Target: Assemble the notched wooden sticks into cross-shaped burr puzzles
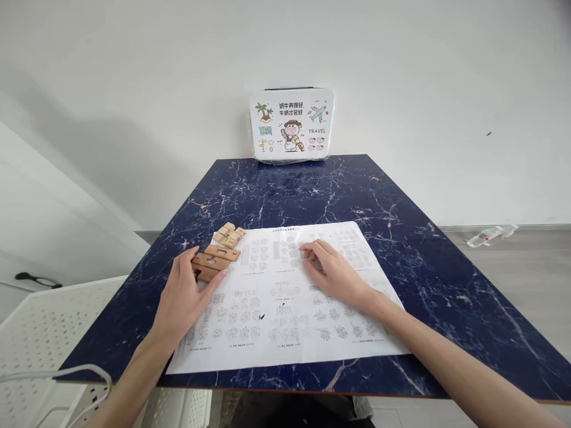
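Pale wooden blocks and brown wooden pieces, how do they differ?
The pale wooden blocks are lighter and look shorter; the brown wooden pieces are darker and longer. The left hand touches the brown wooden pieces, while the pale wooden blocks lie untouched. Both carry dark markings.

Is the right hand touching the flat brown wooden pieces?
Apart. The head view shows a stretch of printed white paper between the right hand and the flat brown wooden pieces.

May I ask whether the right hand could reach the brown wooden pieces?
Probably yes: mostly paper lies between the right hand and the brown wooden pieces, though the left hand partly covers them.
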